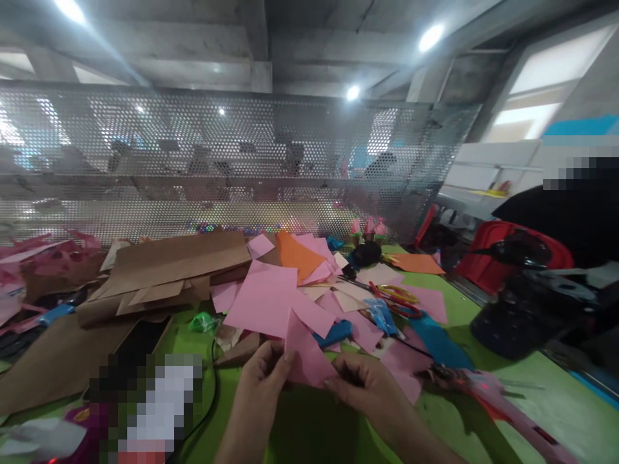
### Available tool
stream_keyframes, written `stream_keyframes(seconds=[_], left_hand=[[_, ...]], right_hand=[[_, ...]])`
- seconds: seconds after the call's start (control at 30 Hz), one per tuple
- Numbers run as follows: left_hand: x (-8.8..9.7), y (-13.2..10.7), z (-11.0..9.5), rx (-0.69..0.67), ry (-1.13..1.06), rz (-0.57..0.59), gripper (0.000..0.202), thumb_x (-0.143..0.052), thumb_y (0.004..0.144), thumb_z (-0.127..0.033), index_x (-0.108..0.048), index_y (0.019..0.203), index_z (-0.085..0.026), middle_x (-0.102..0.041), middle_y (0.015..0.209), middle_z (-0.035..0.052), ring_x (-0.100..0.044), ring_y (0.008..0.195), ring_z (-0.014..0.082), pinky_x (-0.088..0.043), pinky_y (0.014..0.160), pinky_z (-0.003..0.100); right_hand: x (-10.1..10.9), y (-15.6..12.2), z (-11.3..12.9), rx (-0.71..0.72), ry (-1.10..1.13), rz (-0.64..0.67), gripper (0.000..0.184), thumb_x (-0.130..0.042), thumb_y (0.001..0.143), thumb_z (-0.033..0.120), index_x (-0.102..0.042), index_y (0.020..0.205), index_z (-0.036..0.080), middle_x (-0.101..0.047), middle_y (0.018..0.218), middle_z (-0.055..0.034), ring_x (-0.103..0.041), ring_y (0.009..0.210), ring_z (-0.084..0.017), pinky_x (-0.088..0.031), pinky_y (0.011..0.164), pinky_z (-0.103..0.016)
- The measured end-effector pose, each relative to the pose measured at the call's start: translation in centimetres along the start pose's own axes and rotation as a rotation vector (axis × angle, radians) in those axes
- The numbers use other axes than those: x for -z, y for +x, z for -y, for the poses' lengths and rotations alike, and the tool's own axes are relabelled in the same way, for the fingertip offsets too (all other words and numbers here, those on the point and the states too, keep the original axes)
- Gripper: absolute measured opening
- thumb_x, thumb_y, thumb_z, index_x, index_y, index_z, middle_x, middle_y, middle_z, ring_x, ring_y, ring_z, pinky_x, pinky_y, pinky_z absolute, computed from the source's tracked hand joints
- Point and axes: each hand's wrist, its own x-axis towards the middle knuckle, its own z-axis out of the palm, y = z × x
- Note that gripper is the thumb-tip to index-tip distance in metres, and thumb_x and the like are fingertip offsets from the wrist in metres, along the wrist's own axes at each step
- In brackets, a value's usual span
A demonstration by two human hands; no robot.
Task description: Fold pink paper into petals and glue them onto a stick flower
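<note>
A piece of pink paper (307, 354) is held between my two hands, with one corner pointing up. My left hand (265, 374) pinches its left edge between thumb and fingers. At the lower right corner, my right hand (362, 383) pinches the same piece. Just beyond it lie a larger pink sheet (265, 296), an orange sheet (297, 256) and several pink scraps. Scissors with red and yellow handles (396, 298) rest among the scraps. A pink glue gun (503, 403) lies to the right of my right hand.
Brown paper sheets (178, 258) are piled at the left. A black cable (213, 380) runs by my left arm. Small pink-topped items (370, 229) stand near the perforated metal screen (217, 148). At right are a person's dark sleeve (546, 203) and a red chair (488, 254).
</note>
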Motion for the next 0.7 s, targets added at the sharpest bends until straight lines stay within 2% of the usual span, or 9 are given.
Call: stream_keyframes(seconds=[0.17, 0.3, 0.4, 0.57, 0.7], left_hand=[[0.4, 0.4, 0.9, 0.053, -0.069, 0.017, 0.043, -0.082, 0.062, -0.054, -0.066, 0.074, -0.016, -0.063, 0.067, -0.0005, -0.054, 0.059, 0.0111, -0.042, 0.056, 0.02], [0.5, 0.6, 1.3, -0.001, -0.01, 0.007, 0.042, -0.079, 0.067, -0.055, -0.069, 0.081, -0.017, -0.064, 0.076, 0.0004, -0.056, 0.071, 0.0135, -0.045, 0.066, 0.022], [0.6, 0.5, 1.2, -0.007, 0.044, 0.003, 0.043, -0.075, 0.07, -0.058, -0.069, 0.08, -0.017, -0.062, 0.075, 0.0001, -0.054, 0.071, 0.0139, -0.043, 0.065, 0.022], [0.5, 0.2, 0.2, 0.008, -0.006, -0.142, 0.048, -0.081, 0.059, -0.061, -0.066, 0.074, -0.018, -0.057, 0.071, -0.0027, -0.048, 0.067, 0.0121, -0.04, 0.059, 0.019], [0.3, -0.1, -0.4, 0.013, -0.055, -0.156, 0.044, -0.083, 0.061, -0.055, -0.068, 0.079, -0.017, -0.057, 0.073, -0.002, -0.049, 0.07, 0.0124, -0.041, 0.06, 0.018]], right_hand=[[0.1, 0.1, -0.4, 0.01, -0.004, -0.022, 0.029, -0.064, 0.082, 0.042, -0.056, 0.066, 0.018, -0.049, 0.061, 0.0029, -0.042, 0.059, -0.014, -0.029, 0.055, -0.026], [0.0, 0.0, -0.4, 0.037, -0.069, -0.036, 0.031, -0.064, 0.082, 0.04, -0.052, 0.063, 0.019, -0.047, 0.06, 0.0035, -0.042, 0.06, -0.014, -0.029, 0.055, -0.026], [-0.4, -0.2, -0.2, 0.055, -0.126, -0.03, 0.033, -0.064, 0.083, 0.041, -0.05, 0.062, 0.02, -0.046, 0.06, 0.0035, -0.042, 0.059, -0.014, -0.028, 0.054, -0.026], [-1.3, -0.5, -0.2, 0.013, -0.19, 0.013, 0.042, -0.062, 0.084, 0.048, -0.046, 0.057, 0.02, -0.043, 0.055, 0.0041, -0.04, 0.053, -0.013, -0.023, 0.05, -0.026], [-1.3, -0.5, 0.0, 0.027, -0.171, 0.002, 0.045, -0.061, 0.084, 0.051, -0.042, 0.056, 0.021, -0.041, 0.054, 0.0045, -0.039, 0.053, -0.013, -0.024, 0.05, -0.026]])
